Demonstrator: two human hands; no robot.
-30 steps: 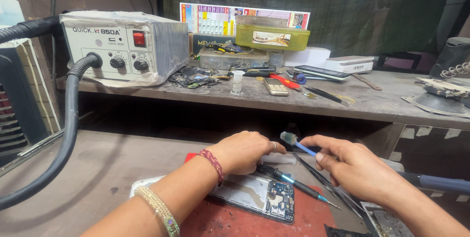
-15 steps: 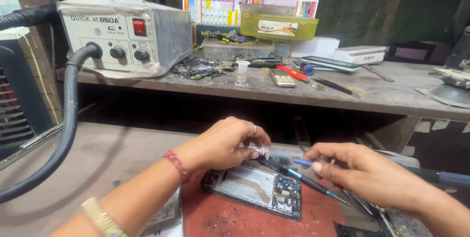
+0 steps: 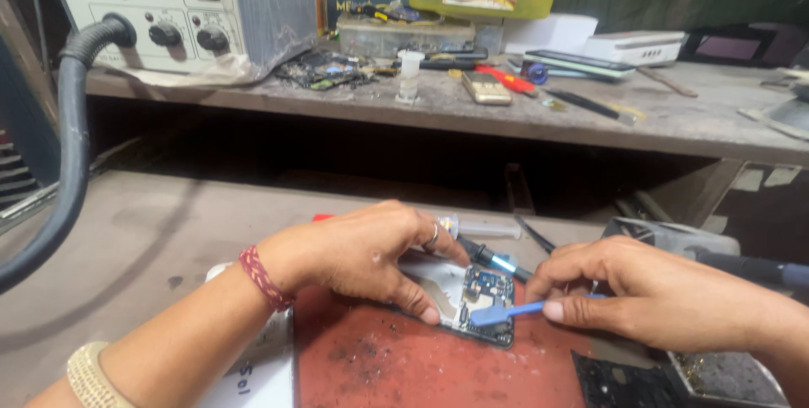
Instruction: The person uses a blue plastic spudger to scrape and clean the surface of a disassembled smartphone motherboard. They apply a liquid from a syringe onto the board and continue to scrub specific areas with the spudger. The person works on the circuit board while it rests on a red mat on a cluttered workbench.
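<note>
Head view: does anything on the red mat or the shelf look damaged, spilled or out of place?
Dark specks and grime dirty the red mat below the opened phone, which the left hand steadies while the right hand works a blue pry tool. Loose circuit board scraps clutter the shelf. Nothing looks spilled.
</note>
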